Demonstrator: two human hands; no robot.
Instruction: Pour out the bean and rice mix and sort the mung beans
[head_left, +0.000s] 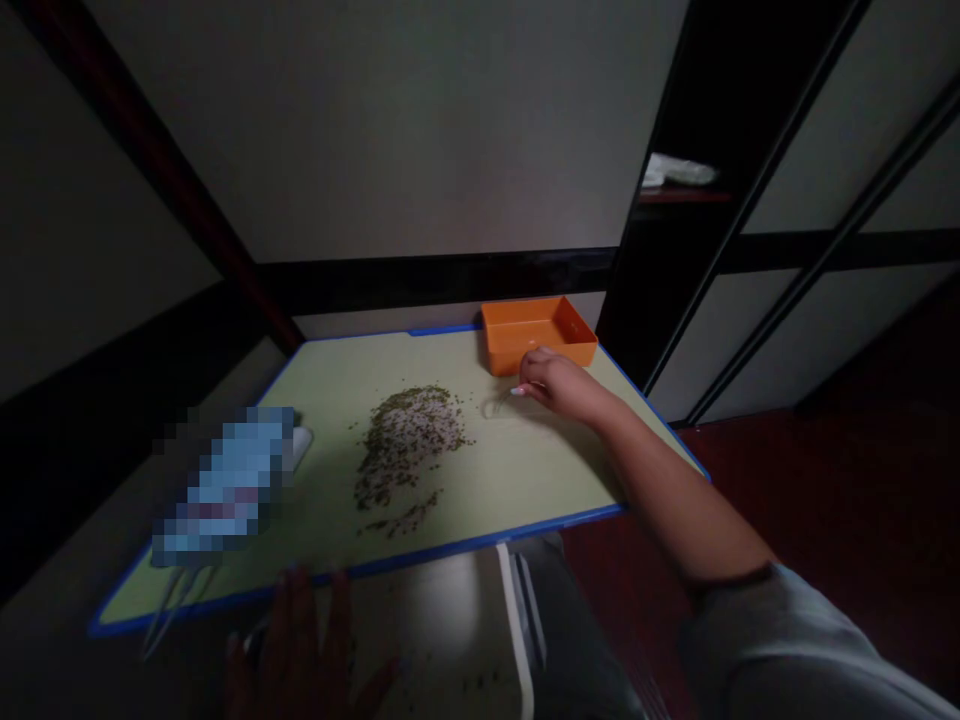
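My right hand [555,383] reaches in from the right over the yellow mat [525,480], just in front of an orange tray [514,358]. Its fingers pinch a small, thin, pale spoon-like tool [495,405], whose tip hangs close to the mat; its exact kind is hard to make out. Left of that tip lies a loose, spread-out heap of small mixed grains or beans [412,440], pinkish and dark green. At the bottom, in shadow, my left hand [300,640] stretches its fingers apart near the mat's front edge and appears to hold nothing.
A blue package [232,490], blurred out by pixels, lies on the mat's left side. Pale straps or cords [171,610] hang over the front edge there. Below is a glossy surface with a white rim [514,620]. A panelled wall [420,130] stands behind.
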